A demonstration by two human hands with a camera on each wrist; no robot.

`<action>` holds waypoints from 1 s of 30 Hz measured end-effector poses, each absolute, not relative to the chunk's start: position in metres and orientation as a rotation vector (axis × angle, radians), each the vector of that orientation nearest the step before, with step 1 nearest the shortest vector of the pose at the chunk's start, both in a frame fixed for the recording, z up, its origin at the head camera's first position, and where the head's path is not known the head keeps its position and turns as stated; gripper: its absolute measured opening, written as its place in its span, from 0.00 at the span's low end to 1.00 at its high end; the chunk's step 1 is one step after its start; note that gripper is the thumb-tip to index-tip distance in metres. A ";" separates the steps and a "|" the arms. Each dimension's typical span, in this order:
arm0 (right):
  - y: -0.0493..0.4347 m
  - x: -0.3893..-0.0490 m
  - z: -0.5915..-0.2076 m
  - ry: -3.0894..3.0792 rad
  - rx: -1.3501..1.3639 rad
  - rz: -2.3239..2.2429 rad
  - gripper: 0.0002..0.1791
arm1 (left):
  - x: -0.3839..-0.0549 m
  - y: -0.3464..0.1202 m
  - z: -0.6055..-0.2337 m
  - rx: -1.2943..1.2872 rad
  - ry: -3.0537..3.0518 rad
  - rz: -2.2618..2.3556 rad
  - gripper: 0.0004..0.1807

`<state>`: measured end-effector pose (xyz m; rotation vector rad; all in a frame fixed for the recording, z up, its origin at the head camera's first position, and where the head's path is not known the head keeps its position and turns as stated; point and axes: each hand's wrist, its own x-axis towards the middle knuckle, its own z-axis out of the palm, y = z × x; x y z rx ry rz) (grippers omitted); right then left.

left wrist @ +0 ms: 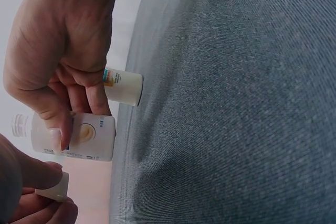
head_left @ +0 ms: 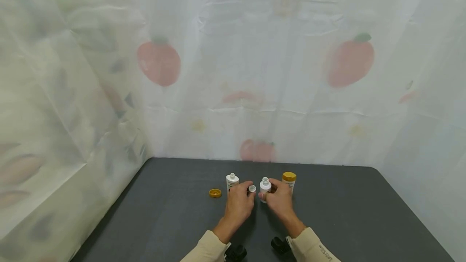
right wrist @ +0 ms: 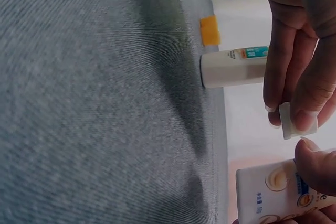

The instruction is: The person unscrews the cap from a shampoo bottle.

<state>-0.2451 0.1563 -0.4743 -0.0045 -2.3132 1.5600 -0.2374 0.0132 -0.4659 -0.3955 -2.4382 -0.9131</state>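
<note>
My right hand (head_left: 281, 200) grips a small white bottle (head_left: 265, 184) upright, its threaded neck open at the top. In the left wrist view the thumb presses across this bottle's printed label (left wrist: 86, 134). Just left of the bottle, my left hand (head_left: 238, 202) pinches a small white cap (head_left: 252, 189) between thumb and fingers. The right wrist view shows the cap (right wrist: 294, 120) apart from the bottle. Behind the left hand stands a taller white bottle (head_left: 232, 178) with a bare narrow neck. Another white bottle with a gold cap (head_left: 289, 177) stands behind the right hand.
A loose gold cap (head_left: 215, 193) lies on the dark grey table (head_left: 174, 213), left of the taller uncapped bottle. Pale fruit-print sheeting (head_left: 233, 51) hangs behind the table and along its left side. Black devices (head_left: 280, 246) sit at both wrists.
</note>
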 end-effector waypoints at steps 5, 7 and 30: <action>0.155 -0.246 -0.477 -2.322 0.018 1.571 0.24 | -0.237 0.014 -0.466 -0.368 -2.457 -0.909 0.12; 0.155 -0.247 -0.477 -2.322 0.020 1.587 0.23 | -0.237 0.015 -0.467 -0.362 -2.463 -0.893 0.11; 0.156 -0.253 -0.489 -2.349 -0.008 1.650 0.24 | -0.242 0.017 -0.480 -0.389 -2.547 -0.802 0.13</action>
